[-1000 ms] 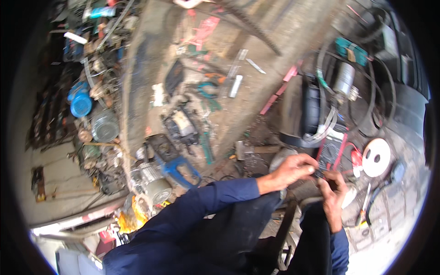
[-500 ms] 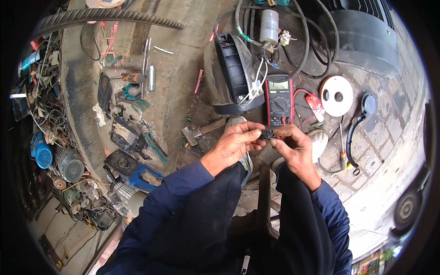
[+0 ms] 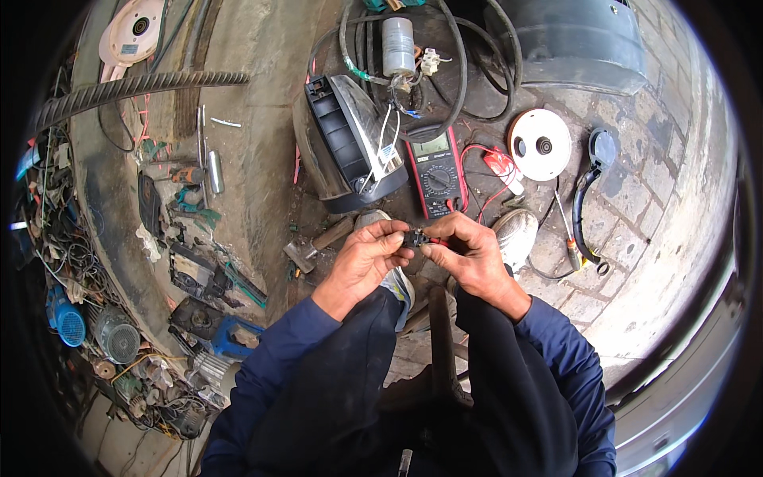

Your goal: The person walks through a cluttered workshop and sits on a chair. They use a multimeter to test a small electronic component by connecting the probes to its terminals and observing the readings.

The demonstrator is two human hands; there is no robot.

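Both grips, left hand [image 3: 364, 256] and right hand [image 3: 467, 253], fingertips pinching one small dark part [image 3: 414, 237] above the knees.

1. Small dark part [image 3: 415, 237], matt plastic by the look, pinched between bare fingers [image 3: 397, 238].
2. Multimeter [image 3: 435, 169]: red casing, matt, with a dull grey screen.
3. Capacitor [image 3: 398, 46]: smooth silvery metal.
4. White disc [image 3: 540, 144]: glossy plastic.
5. Paved floor [image 3: 636, 215]: rough, dusty stone.
6. Sleeves [image 3: 270, 374]: blue cloth.
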